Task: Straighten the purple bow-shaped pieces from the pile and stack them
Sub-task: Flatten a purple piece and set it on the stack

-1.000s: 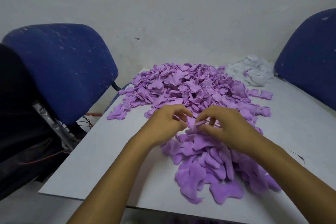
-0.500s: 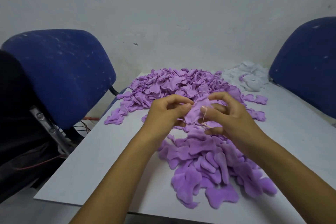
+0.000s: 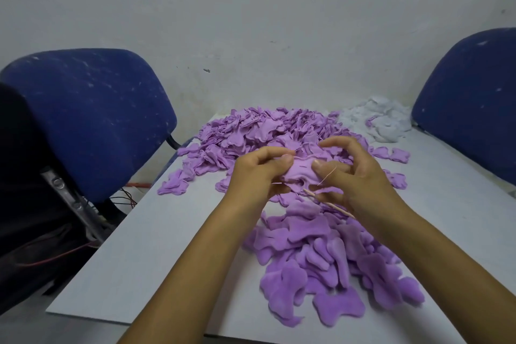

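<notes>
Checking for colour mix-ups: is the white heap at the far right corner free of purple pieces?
No. A purple piece lies in the white heap near the right blue chair.

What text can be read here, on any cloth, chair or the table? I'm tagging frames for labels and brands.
None: no words, numbers or logos show in this view.
The purple pieces, the white pile, the chairs and the table are all unmarked.

Small workshop: fabric pile [image 3: 268,131] on table [image 3: 145,254], 2 office chairs [image 3: 83,120].
</notes>
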`<state>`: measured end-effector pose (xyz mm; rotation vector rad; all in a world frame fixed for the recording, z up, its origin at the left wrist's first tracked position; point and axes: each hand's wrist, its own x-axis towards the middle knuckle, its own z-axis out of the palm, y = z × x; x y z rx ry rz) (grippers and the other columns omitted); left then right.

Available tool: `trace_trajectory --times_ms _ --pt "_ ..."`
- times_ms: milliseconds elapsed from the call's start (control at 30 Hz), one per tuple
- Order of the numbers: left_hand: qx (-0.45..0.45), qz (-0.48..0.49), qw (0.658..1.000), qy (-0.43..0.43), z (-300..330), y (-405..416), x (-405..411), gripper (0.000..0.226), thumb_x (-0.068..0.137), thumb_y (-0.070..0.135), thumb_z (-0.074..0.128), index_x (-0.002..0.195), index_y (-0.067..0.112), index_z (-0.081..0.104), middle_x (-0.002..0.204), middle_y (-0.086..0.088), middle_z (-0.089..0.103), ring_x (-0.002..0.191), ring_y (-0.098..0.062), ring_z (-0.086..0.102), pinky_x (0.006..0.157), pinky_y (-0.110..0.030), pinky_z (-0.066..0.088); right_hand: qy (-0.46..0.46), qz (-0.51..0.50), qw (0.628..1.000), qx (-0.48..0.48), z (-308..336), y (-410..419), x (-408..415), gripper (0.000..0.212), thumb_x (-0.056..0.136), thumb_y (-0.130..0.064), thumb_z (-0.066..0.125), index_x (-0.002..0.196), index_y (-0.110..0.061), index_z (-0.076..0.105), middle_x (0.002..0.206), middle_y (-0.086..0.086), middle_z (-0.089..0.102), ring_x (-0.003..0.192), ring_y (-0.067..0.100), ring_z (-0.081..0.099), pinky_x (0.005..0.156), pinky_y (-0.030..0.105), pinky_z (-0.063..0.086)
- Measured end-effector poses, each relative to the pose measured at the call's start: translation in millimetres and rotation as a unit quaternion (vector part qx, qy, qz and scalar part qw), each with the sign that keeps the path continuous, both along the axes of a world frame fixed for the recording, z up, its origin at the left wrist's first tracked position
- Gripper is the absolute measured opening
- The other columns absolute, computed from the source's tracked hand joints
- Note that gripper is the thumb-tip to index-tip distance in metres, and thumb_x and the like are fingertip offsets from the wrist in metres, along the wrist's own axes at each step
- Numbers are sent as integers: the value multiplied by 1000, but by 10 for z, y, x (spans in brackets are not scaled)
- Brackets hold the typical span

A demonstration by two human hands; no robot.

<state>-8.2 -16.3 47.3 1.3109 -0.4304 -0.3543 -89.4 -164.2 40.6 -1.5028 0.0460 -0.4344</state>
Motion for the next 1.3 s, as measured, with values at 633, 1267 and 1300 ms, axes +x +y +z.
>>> trace_trajectory --times_ms 633,1267,1300 --pt "67 1 985 -161 -31 47 -11 8 85 1 69 84 9 67 68 -1 67 56 -4 57 52 -17 44 -20 -75 978 -195 1 51 -1 15 74 -39 71 88 -34 75 102 1 61 84 8 62 75 21 53" --pt "24 85 983 -159 8 -12 -87 35 82 -15 60 61 11 53 49 9 50 46 -2 43 50 -15 41 114 253 960 33 183 135 -80 33 83 -32 54 59 -11 64 52 -1 40 51 16 32 51 25 38" --pt "24 89 983 -160 6 -12 -105 34 82 -15 60 61 11 53 49 10 49 46 -1 43 50 -14 40 117 266 956 27 189 104 -90 35 84 -32 54 63 -6 63 51 0 39 51 16 32 51 26 37"
